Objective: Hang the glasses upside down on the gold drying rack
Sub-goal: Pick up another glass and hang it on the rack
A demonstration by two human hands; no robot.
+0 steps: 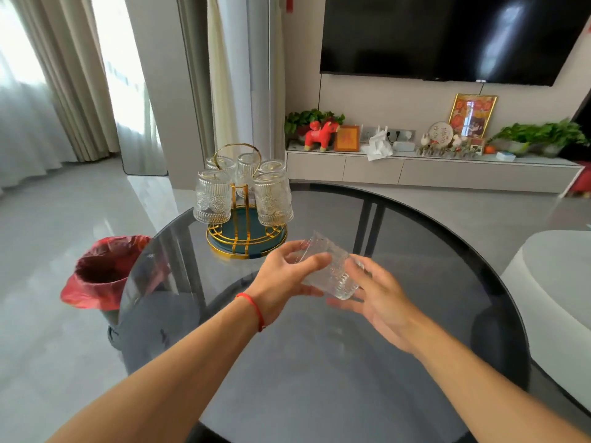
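Observation:
A clear embossed glass [329, 270] is tilted on its side above the dark round table [319, 362], held between both hands. My left hand [281, 279] grips its open rim end with the fingers curled over it. My right hand [380, 298] cups the thick base end from the right. Beyond them stands the gold drying rack [244, 238] with a teal tray base and a loop handle. Several glasses hang upside down on it, one at the front left [212, 199] and one at the front right [273, 199].
A bin lined with a red bag [105, 276] stands on the floor left of the table. A white rounded seat [556, 292] sits at the right. Behind are a low TV cabinet [431, 171] with ornaments and a wall TV.

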